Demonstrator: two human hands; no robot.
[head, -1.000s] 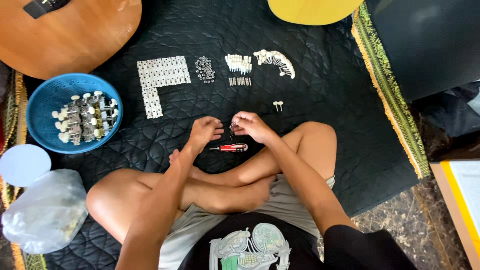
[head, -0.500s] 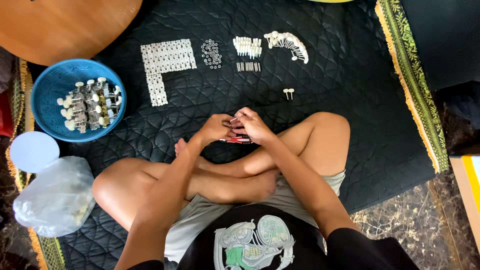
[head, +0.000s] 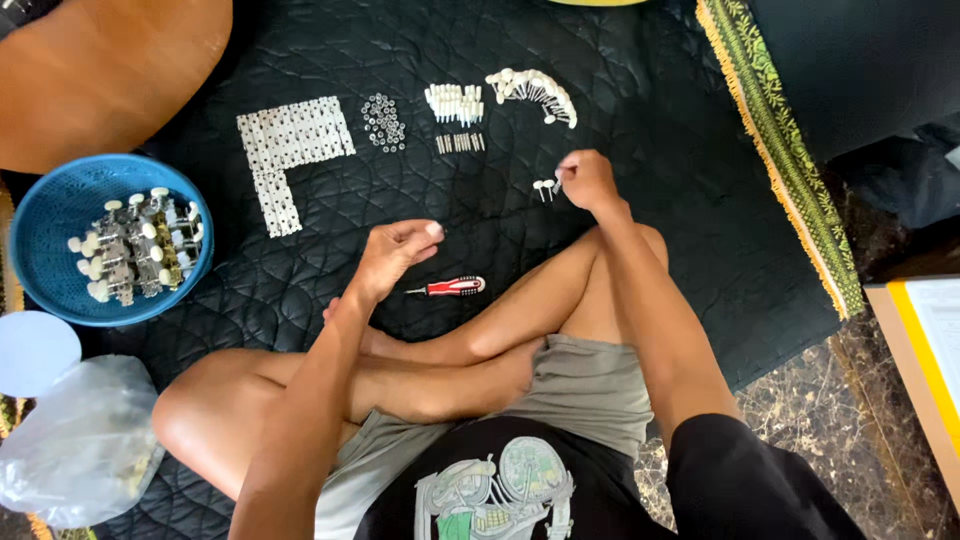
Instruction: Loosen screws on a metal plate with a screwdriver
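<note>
I sit cross-legged on a black quilted mat [head: 620,60]. My right hand [head: 587,178] reaches forward and pinches a small white peg beside two small white pegs [head: 543,186] lying on the mat. My left hand [head: 397,252] hovers over the mat with its fingertips curled together; whether a tiny part sits between them I cannot tell. A red-handled screwdriver [head: 452,287] lies on the mat just below my left hand, near my shin. Sorted small parts lie ahead: white plates [head: 290,140] in an L shape, tiny rings [head: 384,122], white pegs [head: 455,103] and a curved row of white knobs [head: 535,90].
A blue bowl [head: 60,200] at the left holds several metal tuners with white knobs. Below it are a white lid [head: 35,352] and a clear plastic bag [head: 85,445]. A wooden guitar body [head: 110,70] lies at the top left. A green fringed rug edge [head: 780,150] borders the right.
My hands were together over the screwdriver near my legs. Now they are apart: my right hand has reached forward to the small pegs, and the screwdriver lies free on the mat.
</note>
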